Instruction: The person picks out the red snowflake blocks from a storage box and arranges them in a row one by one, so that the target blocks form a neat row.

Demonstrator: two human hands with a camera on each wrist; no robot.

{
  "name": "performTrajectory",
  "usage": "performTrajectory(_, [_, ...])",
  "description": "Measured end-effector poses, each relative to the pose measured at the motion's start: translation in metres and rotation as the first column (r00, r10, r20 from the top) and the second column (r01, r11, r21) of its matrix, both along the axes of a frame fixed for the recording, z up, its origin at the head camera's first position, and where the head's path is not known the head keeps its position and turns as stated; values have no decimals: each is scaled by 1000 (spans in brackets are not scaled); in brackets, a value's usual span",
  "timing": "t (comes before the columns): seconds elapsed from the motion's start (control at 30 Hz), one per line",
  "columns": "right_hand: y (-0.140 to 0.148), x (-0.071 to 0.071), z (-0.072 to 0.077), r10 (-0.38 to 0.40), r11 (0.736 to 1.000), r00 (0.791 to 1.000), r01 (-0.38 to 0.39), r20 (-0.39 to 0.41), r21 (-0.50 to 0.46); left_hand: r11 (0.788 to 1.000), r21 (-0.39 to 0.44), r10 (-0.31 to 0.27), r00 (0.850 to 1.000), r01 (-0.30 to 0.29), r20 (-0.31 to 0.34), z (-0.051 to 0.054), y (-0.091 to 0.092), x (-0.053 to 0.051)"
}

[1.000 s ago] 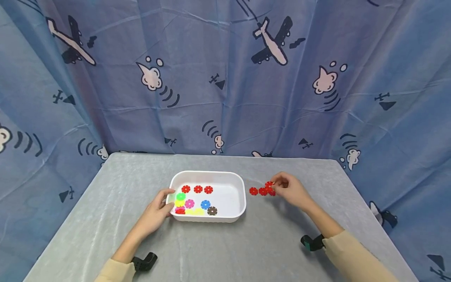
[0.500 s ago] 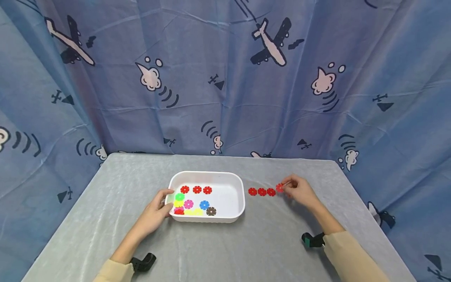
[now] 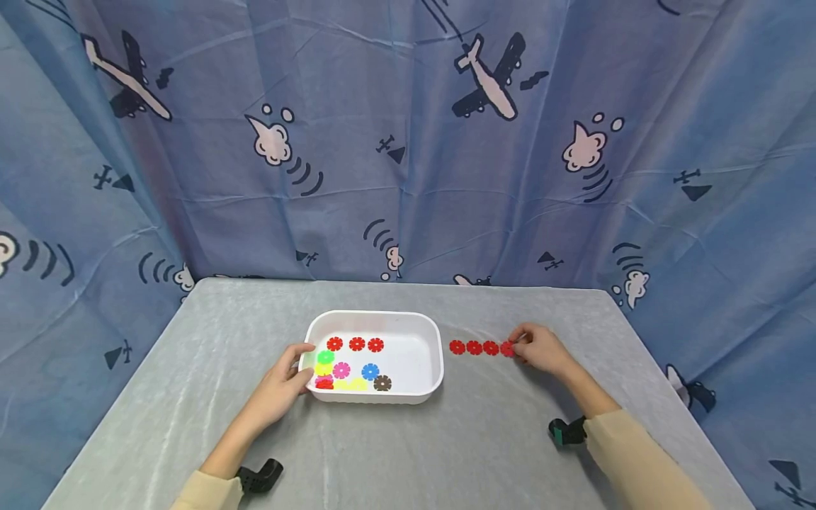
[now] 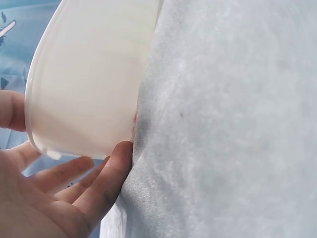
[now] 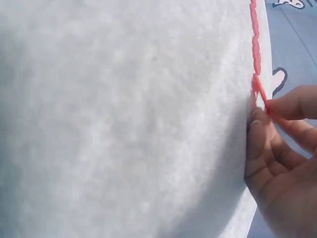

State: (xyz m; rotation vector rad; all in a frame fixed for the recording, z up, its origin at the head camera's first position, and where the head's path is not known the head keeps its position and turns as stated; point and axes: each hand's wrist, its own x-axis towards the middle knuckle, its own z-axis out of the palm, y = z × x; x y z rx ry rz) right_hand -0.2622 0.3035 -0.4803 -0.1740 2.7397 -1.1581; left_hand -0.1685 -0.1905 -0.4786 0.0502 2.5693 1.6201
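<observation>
Head view: beige sleeves (image 3: 644,464) reach in from the near side of a table under a pale grey cloth (image 3: 446,453), a black wrist device (image 3: 261,476) at each arm. Farther in, the left hand (image 3: 275,388) holds the left end of a white tray (image 3: 414,358), digits at its rim and end wall; a tug or a slipping grip there could skew the tray and jostle the loose colored discs (image 3: 341,370) inside, some of them overlapping in the near-left corner. To the tray's right, the right hand (image 3: 540,350) pinches a red disc (image 3: 506,348), fingers narrowed on its edge, at the right end of a row of three red discs (image 3: 474,348) on the cloth. The right wrist view shows the pinched piece tilted up, its far edge at the row's end; whether it touches or overlaps its neighbor cannot be told. Pressed at that slant, it could ride over the next disc or shove the line crooked, and a thin hold risks letting it flip. Behind hangs a blue airplane-print curtain (image 3: 408,156).
</observation>
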Motion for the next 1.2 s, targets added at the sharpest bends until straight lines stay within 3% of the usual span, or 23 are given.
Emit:
performTrajectory(0.23, [0,1,8,12,997,1000,-11,-16,71,1000,-2,-3,1000,3,-3,1,0,-1])
performTrajectory(0.4, [-5,3,21,26,996,996,-19,-80,86,1000,-8,-3,1000,3,-2,1,-1,-2])
performTrajectory(0.63, [-24,10,47,45,999,982,-41,-184,25,1000,-9,-3,1000,3,-6,0,-1,-1])
performTrajectory(0.83, [-49,23,66,51,998,977,-55,-206,-16,1000,6,-6,1000,6,-4,-2,-1,0])
performTrajectory(1.2, [-104,29,77,85,990,976,-105,-198,-92,1000,2,-9,1000,9,-10,0,-1,-1])
